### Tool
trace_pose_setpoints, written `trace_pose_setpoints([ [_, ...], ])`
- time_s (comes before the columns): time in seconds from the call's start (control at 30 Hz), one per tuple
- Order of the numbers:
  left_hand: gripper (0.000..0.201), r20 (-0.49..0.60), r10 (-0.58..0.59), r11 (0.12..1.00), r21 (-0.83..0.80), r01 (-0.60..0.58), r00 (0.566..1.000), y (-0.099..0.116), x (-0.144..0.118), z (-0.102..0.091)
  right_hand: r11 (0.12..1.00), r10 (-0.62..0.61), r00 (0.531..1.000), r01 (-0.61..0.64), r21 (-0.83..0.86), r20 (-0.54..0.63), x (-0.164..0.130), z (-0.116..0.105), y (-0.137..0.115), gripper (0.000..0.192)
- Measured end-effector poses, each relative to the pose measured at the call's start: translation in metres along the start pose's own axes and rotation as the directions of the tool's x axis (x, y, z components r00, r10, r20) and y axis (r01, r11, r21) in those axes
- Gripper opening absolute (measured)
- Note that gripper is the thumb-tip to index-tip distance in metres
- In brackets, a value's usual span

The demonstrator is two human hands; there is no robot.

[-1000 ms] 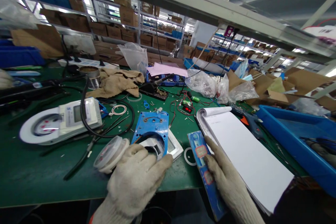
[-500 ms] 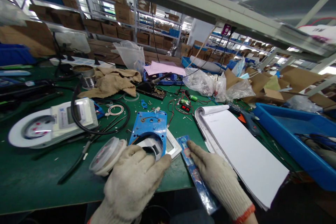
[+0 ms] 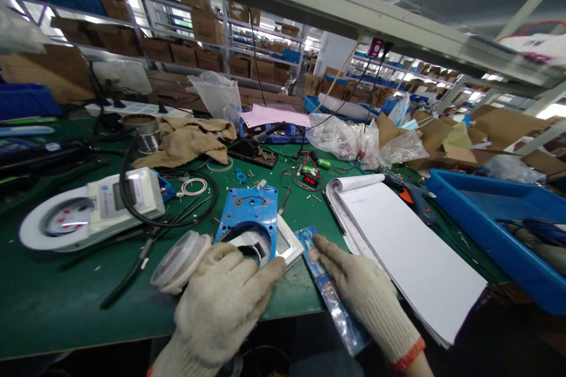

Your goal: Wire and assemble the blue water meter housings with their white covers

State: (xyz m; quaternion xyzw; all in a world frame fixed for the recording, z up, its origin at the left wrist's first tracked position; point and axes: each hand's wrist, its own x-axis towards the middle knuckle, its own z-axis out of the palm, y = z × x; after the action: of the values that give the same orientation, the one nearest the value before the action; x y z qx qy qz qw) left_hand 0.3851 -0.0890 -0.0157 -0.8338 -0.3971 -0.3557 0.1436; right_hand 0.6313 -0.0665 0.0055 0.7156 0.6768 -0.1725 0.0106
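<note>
My left hand (image 3: 225, 300), in a cream knit glove, is closed over the near end of a plug-in meter with a white body and a blue back cover (image 3: 250, 207). Its fingers curl by the round opening and its thumb lies along the right side. A display window (image 3: 285, 241) shows on the white part at the right. My right hand (image 3: 360, 285), gloved too, lies with fingers stretched along a narrow blue plastic-wrapped packet (image 3: 329, 294) that overhangs the table edge. Its thumb is hidden. Round clear-lidded part (image 3: 181, 262) sits left of my left hand.
A second white meter (image 3: 106, 206) lies left under a black cable (image 3: 216, 188). A paper pad (image 3: 407, 247), an electric screwdriver (image 3: 413, 200) and a blue bin (image 3: 495, 230) are at right. Behind are a lit red display (image 3: 311, 180), a soldering iron stand (image 3: 252, 144) and a brown cloth (image 3: 186, 138).
Both hands stay in place on the meter and the packet. The view shifts slightly, and the digits on the small red display differ.
</note>
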Motion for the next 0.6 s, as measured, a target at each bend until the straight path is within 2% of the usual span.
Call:
trace_pose_setpoints([
  [0.1,0.021,0.001,-0.008,1.000,-0.009,0.008,1.000,0.001,-0.002,0.002,0.959,-0.086,0.995,0.098,0.267,-0.054,-0.001,0.002,0.010,0.050],
  [0.17,0.021,-0.002,-0.013,1.000,-0.003,0.013,1.000,0.001,-0.002,0.003,0.848,-0.147,0.984,0.176,0.500,-0.098,-0.002,0.001,0.017,0.050],
  [0.23,0.020,-0.006,-0.018,1.000,0.004,0.018,1.000,0.001,-0.002,0.003,0.730,-0.150,0.979,0.204,0.652,-0.139,-0.003,-0.001,0.024,0.053],
  [0.3,0.020,-0.002,-0.020,1.000,0.004,0.020,1.000,0.001,-0.002,0.004,0.668,-0.107,0.979,0.201,0.716,-0.175,-0.004,-0.002,0.029,0.055],
  [0.4,0.019,0.001,-0.027,1.000,0.015,0.027,1.000,0.001,-0.002,0.003,0.631,-0.029,0.974,0.191,0.752,-0.223,-0.003,-0.003,0.035,0.056],
  [0.6,0.018,0.000,-0.022,1.000,0.021,0.022,1.000,0.001,-0.002,0.004,0.484,0.103,0.970,0.146,0.863,-0.222,0.008,-0.003,0.039,0.064],
])
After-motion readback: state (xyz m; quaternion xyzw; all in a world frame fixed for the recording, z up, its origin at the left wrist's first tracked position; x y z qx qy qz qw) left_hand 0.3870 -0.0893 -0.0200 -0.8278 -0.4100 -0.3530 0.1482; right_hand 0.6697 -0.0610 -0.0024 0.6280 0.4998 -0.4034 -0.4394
